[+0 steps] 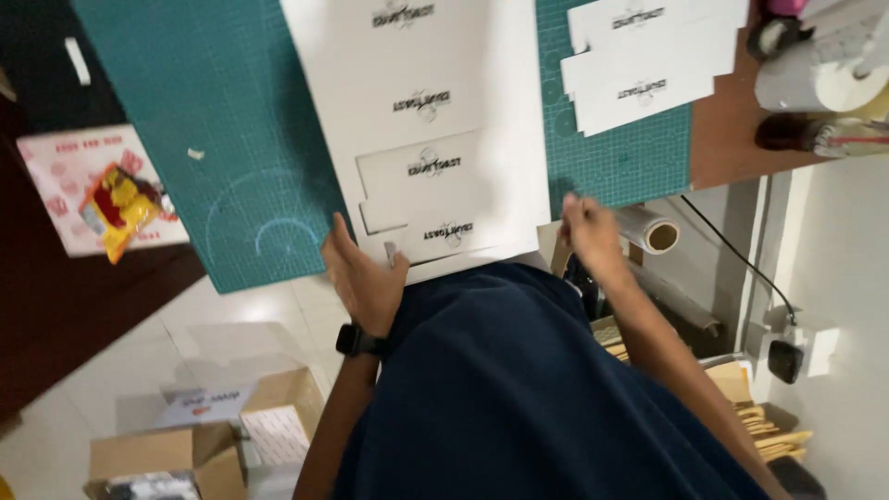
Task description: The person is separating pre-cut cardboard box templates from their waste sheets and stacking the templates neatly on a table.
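A large white card sheet (435,120) printed with black logos and die-cut box outlines lies on a teal cutting mat (213,139). My left hand (363,278), with a black watch on its wrist, grips the sheet's near left corner, thumb on top. My right hand (588,231) rests at the mat's near edge just right of the sheet, fingers curled, holding nothing that I can see. Two cut white box blanks (648,60) lie on the mat to the far right.
A roll of white material (820,79) and dark bottles stand at the table's right end. A cardboard tube (653,231) lies below the table edge. Cardboard boxes (204,444) sit on the tiled floor at left, and a snack packet (120,208) lies on a pink sheet.
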